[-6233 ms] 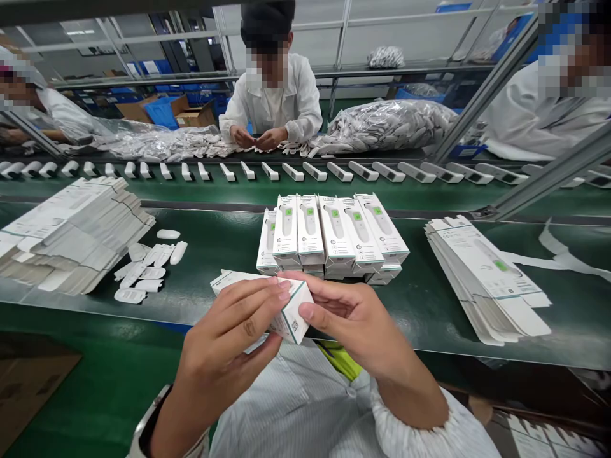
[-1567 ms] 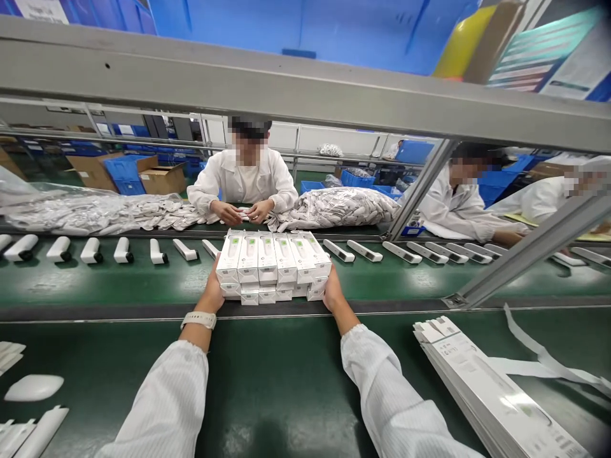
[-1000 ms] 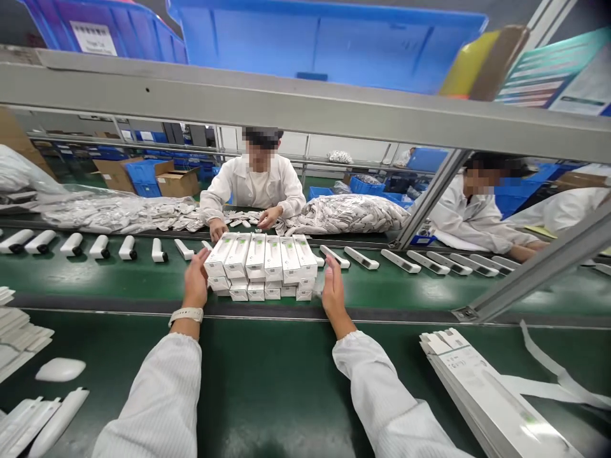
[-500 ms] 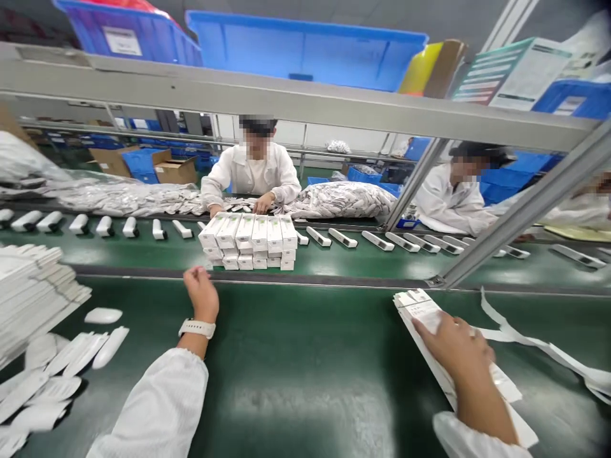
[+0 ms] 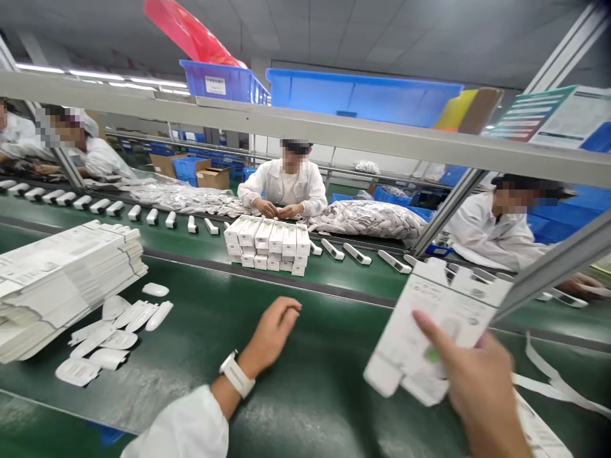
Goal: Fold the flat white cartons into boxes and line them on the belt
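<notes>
- The right hand (image 5: 477, 375) has just lifted one flat white box (image 5: 424, 331) off its pile, and it grips the box with a finger across the front
- That flat white box is now up in the air, over the right side of the green worktop (image 5: 305, 394)
- The rest of the flat pile (image 5: 539, 426) lies under it, near the front right corner of the worktop
- The left hand (image 5: 272, 331) has let go and holds nothing, its fingers loose and a little curled, with a white watch (image 5: 237, 374) on the wrist
- Both hands have come away from the block of closed boxes (image 5: 265, 245), so it stands alone on the far belt (image 5: 363, 280), and the hands now have just the one flat box
- Thin white thermometers (image 5: 331, 249) lie beside the block
- A tall stack of flat boxes (image 5: 67, 286) and white plastic pieces (image 5: 109, 337) lie at the left of the worktop
- Across the belt, a co-worker (image 5: 281, 184) works with both hands (image 5: 279, 210)
</notes>
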{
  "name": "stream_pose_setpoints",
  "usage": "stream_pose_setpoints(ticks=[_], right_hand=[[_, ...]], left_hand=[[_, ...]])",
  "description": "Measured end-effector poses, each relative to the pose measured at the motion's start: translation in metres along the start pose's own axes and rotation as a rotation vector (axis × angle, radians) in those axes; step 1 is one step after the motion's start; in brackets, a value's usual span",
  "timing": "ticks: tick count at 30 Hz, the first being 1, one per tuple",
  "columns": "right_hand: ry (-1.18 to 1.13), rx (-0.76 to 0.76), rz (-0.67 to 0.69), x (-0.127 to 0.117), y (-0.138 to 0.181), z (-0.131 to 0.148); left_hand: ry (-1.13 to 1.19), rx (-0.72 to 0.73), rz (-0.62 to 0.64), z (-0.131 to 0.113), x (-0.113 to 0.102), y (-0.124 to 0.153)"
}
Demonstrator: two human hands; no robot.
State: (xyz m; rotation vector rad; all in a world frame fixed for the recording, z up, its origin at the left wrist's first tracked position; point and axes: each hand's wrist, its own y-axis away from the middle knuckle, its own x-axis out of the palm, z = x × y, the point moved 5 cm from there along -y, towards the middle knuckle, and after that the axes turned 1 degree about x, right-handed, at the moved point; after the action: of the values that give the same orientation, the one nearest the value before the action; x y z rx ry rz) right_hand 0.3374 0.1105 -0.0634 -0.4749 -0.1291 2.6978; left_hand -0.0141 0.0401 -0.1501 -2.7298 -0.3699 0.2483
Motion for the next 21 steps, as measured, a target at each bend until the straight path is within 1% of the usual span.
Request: stream_pose_setpoints(ticks=[1, 3, 4, 5, 6, 8, 9, 11, 12, 13, 14, 16, 17, 19, 21], right_hand=[[-0.054, 0.033, 0.088, 0.028, 0.024, 0.006], [-0.142, 0.004, 0.312, 0.080, 0.072, 0.015], [-0.203, -0.021, 0.446, 0.102, 0.095, 0.018], [-0.251, -0.057, 0.573, 0.118, 0.113, 0.019], [-0.283, -0.099, 0.686, 0.129, 0.127, 0.020], [-0.282, -0.201, 0.867, 0.141, 0.140, 0.023], [-0.278, -0.255, 0.935, 0.144, 0.140, 0.026], [-0.318, -0.343, 1.037, 0.150, 0.130, 0.037], [-0.363, -0.381, 1.062, 0.154, 0.124, 0.046], [-0.419, -0.415, 1.053, 0.157, 0.116, 0.057], [-0.476, -0.444, 1.021, 0.160, 0.110, 0.069], [-0.542, -0.464, 0.916, 0.165, 0.099, 0.094], [-0.555, -0.446, 0.871, 0.168, 0.095, 0.104], [-0.584, -0.347, 0.834, 0.174, 0.088, 0.118], [-0.636, -0.252, 0.820, 0.180, 0.080, 0.124]], left_hand=[[0.005, 0.018, 0.067, -0.014, 0.013, 0.011], [-0.003, 0.034, 0.152, -0.038, 0.031, 0.031], [0.002, 0.022, 0.188, -0.046, 0.036, 0.038], [0.037, -0.029, 0.216, -0.050, 0.038, 0.043], [0.064, -0.080, 0.234, -0.051, 0.035, 0.046], [0.085, -0.171, 0.250, -0.049, 0.021, 0.050], [0.067, -0.192, 0.277, -0.048, 0.012, 0.051], [0.011, -0.205, 0.378, -0.049, -0.003, 0.051], [-0.003, -0.215, 0.425, -0.051, -0.009, 0.050], [-0.006, -0.219, 0.447, -0.054, -0.013, 0.047], [-0.003, -0.209, 0.434, -0.058, -0.018, 0.043], [0.008, -0.146, 0.303, -0.068, -0.026, 0.029], [0.012, -0.108, 0.234, -0.073, -0.029, 0.023], [0.004, -0.070, 0.139, -0.079, -0.032, 0.010], [-0.033, -0.081, 0.120, -0.080, -0.033, -0.001]])
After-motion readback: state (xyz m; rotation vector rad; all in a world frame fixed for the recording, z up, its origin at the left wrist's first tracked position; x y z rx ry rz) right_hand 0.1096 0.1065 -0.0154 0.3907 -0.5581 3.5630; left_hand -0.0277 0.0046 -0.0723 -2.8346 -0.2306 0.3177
